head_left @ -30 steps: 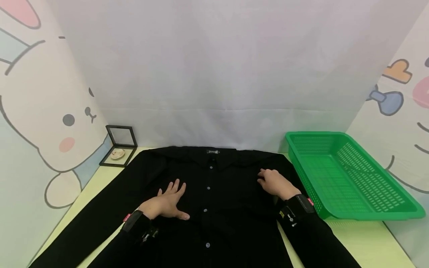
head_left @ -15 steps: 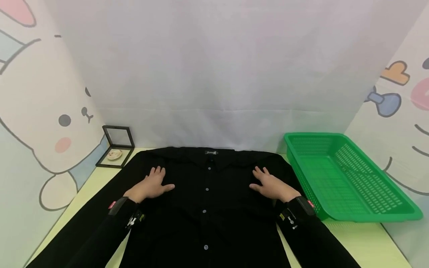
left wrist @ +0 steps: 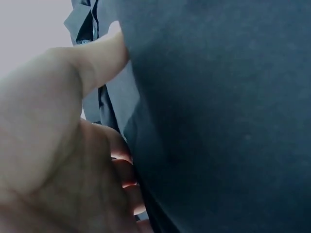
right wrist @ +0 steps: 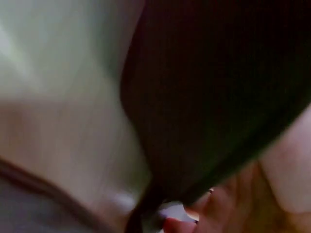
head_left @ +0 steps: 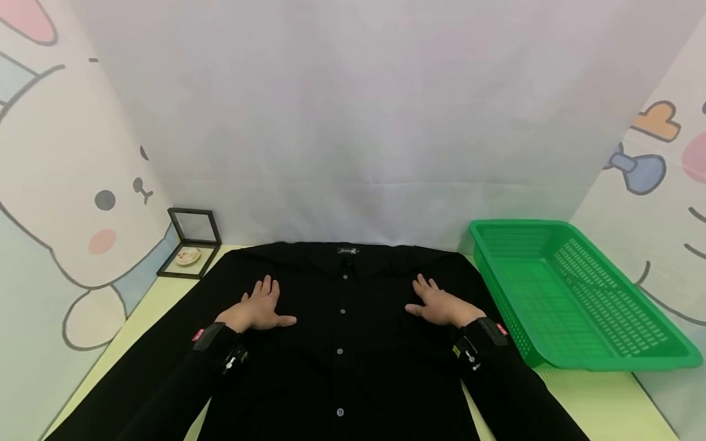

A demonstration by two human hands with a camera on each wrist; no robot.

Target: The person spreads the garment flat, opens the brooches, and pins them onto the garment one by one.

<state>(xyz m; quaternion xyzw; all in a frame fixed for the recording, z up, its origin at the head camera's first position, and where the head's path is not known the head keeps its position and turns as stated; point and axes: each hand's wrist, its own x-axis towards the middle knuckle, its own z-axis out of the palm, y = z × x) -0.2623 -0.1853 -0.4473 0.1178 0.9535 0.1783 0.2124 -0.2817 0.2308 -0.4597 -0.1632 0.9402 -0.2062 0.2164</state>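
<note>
A black long-sleeved button-up shirt (head_left: 364,367) lies spread flat, its collar toward the back wall and a small label at the neck. My left hand (head_left: 256,309) rests palm down on the chest at the left, thumb pointing toward the button row. On the opposite side of the chest, my right hand (head_left: 441,303) lies with fingers extended over the cloth. In the left wrist view the thumb and fingertips of the left hand (left wrist: 63,111) meet the dark fabric (left wrist: 218,107). The right wrist view is blurred, with dark cloth (right wrist: 209,87) beside the right hand (right wrist: 243,199).
A green plastic basket (head_left: 510,312) stands right of the shirt. At the back left, an open black-framed case (head_left: 193,245) holds a small round pale item (head_left: 188,256). White sheeting (head_left: 375,122) rises behind the pale yellow-green table (head_left: 595,398); printed cartoon panels flank both sides.
My left hand moved up and outward across the shirt's chest, then slightly back toward the middle. The fingers of my right hand spread out, and that hand shifted a little inward.
</note>
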